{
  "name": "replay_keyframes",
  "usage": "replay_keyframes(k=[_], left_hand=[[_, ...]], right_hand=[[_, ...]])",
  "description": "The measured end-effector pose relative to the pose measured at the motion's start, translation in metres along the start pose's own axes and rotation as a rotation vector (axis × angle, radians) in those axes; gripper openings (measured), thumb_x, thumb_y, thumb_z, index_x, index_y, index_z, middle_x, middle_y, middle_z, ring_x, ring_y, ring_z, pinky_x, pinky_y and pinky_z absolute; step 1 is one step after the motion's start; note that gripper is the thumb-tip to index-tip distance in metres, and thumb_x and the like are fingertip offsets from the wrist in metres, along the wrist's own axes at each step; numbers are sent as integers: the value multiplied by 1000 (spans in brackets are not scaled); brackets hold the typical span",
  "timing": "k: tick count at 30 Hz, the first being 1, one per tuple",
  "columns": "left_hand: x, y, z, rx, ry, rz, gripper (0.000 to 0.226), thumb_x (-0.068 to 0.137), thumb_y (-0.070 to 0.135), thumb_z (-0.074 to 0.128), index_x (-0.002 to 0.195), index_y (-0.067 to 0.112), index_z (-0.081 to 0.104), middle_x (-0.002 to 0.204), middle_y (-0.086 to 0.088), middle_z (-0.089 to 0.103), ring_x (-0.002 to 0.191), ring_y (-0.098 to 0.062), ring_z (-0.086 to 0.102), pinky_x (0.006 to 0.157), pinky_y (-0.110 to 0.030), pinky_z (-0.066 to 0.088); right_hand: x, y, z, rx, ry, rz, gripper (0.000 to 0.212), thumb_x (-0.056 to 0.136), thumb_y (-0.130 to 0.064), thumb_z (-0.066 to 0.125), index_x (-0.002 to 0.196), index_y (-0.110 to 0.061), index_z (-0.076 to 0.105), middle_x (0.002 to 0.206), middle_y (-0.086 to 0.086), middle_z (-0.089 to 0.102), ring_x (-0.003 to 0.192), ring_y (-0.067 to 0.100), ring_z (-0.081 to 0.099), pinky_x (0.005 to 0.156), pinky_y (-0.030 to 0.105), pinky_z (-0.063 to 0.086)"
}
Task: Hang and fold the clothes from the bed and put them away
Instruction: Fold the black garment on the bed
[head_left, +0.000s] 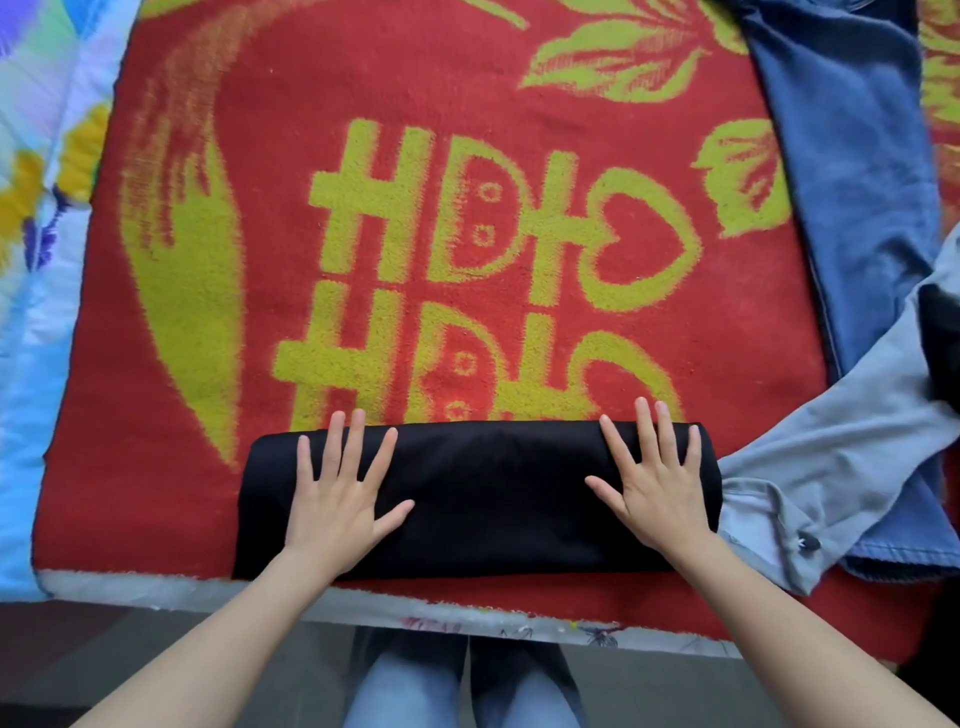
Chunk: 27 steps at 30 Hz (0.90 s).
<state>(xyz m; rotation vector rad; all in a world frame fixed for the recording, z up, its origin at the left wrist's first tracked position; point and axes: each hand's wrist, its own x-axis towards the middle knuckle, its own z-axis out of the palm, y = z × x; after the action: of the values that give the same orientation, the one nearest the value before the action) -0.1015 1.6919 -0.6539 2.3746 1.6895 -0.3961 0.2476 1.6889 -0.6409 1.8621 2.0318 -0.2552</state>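
— At the near edge of the red blanket (415, 104), the folded black garment (493, 493) lies flat under both palms. The left hand (337, 499) and right hand (654, 488) press down with fingers (350, 441) straight and spread, gripping nothing.
— How will it handle?
— Soft, light and limp, I judge. It would sag if lifted by one corner, so slide the hands under its two short ends.
— And beyond?
— On the blanket's right side a grey shirt (831, 441) lies against a blue denim piece (841, 156). Off its left edge there is a flowered quilt (36, 260). The blanket's pile looks plush.
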Motion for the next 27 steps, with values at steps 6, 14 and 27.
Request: replay_keyframes(k=[6, 14, 27], left_hand=[[8, -8, 29, -23, -111, 4, 75, 87, 68, 14, 143, 20, 25, 149, -24, 29, 143, -29, -12, 113, -50, -8], [-2, 13, -2, -33, -21, 18, 75, 89, 67, 12, 143, 19, 26, 154, -19, 17, 144, -29, -9, 111, -56, 2], [-32, 74, 26, -149, -112, -44, 82, 76, 60, 31, 146, 18, 26, 153, -17, 20, 144, -37, 7, 99, -62, 21]], right_hand=[[11, 10, 23, 27, -194, 24, 71, 90, -68, 1, 138, -26, 32, 139, 22, 45, 132, 34, 28, 100, 62, 31], [12, -6, -19, 98, -69, -23, 71, 92, -66, 3, 137, -21, 34, 141, 21, 44, 133, 33, 27, 102, 60, 19], [-16, 3, -4, 885, -126, 683, 87, 74, -32, 72, 144, -11, 27, 142, 17, 41, 133, 34, 35, 108, 47, 30]])
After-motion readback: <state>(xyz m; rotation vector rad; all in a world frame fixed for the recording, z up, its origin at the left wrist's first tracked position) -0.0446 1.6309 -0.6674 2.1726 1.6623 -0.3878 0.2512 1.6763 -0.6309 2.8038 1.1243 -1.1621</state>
